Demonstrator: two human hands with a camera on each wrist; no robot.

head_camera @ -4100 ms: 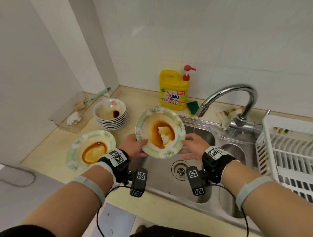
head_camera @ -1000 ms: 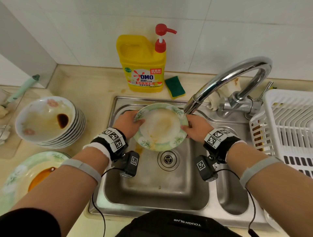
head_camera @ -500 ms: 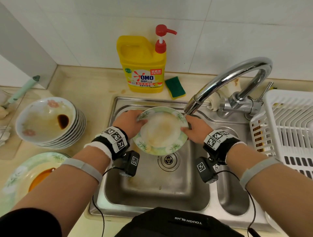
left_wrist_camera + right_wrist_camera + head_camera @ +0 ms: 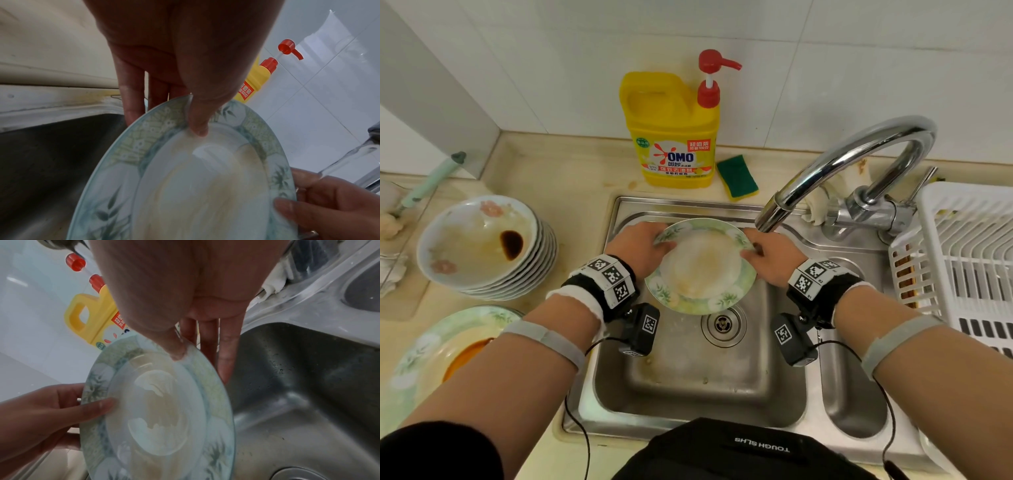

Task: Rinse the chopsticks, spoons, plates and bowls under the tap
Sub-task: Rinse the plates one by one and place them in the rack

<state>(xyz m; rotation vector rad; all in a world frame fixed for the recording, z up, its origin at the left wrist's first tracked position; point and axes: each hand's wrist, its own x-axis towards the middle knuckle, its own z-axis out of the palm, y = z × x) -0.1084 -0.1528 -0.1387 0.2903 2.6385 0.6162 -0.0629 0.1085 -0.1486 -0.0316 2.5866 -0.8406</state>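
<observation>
A green-rimmed plate [image 4: 702,267] with a faint brown film is held tilted over the sink basin [image 4: 698,377], just beside the tap spout [image 4: 770,219]. My left hand [image 4: 640,250] pinches its left rim, thumb on the face [image 4: 197,123] and fingers behind. My right hand [image 4: 770,260] pinches the right rim the same way [image 4: 176,352]. The plate [image 4: 195,178] fills both wrist views [image 4: 160,410]. A stack of dirty bowls [image 4: 482,246] and another sauce-stained plate [image 4: 438,356] sit on the counter at the left.
A yellow detergent bottle [image 4: 674,137] and green sponge [image 4: 738,176] stand behind the sink. A white dish rack [image 4: 969,260] is at the right. A small second basin [image 4: 856,394] lies right of the main one. A tray with a brush [image 4: 424,185] is far left.
Since four seconds ago the plate came over the sink and most of its brown sauce is gone. In the last second the plate tilted slightly; both hands kept their grip.
</observation>
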